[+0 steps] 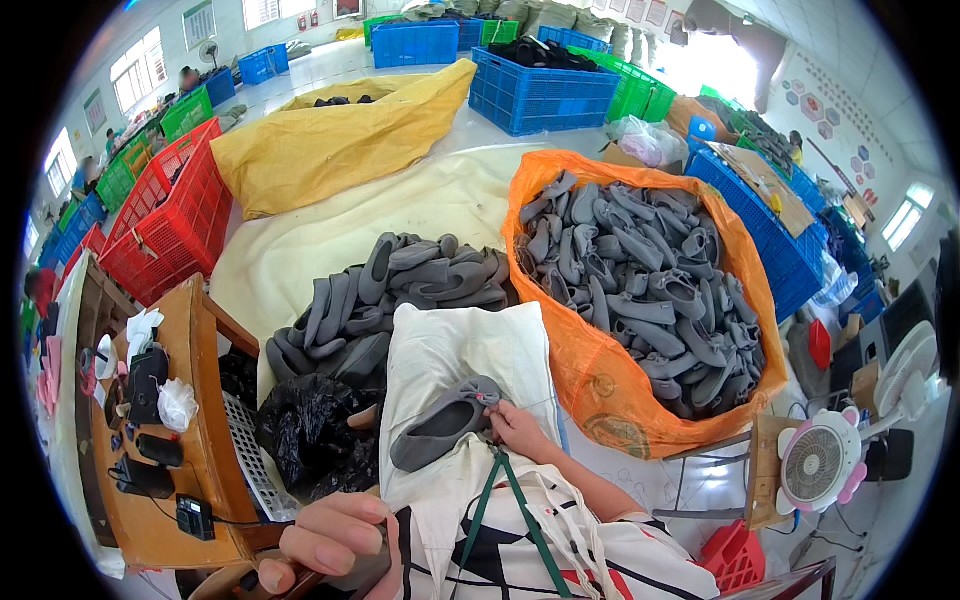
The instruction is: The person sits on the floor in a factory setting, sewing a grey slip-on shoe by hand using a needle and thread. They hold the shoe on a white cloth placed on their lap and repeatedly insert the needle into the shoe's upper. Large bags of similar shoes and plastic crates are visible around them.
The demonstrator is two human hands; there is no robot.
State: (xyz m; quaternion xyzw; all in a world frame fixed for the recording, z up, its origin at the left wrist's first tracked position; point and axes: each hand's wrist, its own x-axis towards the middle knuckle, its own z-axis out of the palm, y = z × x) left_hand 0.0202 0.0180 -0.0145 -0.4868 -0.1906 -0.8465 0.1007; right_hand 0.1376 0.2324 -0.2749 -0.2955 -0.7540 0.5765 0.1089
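A grey slip-on shoe [440,428] lies on a white cloth [470,340] over my lap. It has a small bow with a pinkish-red spot near one end. My right hand [517,428] grips that end by the bow, fingers closed on the edge. Raised close to the camera at the lower left, my left hand [335,545] is apart from the shoe. Its fingers curl in and the index finger meets the thumb; anything pinched there is too small to make out. Green straps [497,500] hang down over my patterned clothing.
Grey shoes [345,320] are heaped ahead of my lap. To the right, an orange sack [620,400] brims with more. A black plastic bag [310,430] and wooden table [215,460] stand left. Red [175,225] and blue crates [540,100] lie beyond; a fan [815,465] is at right.
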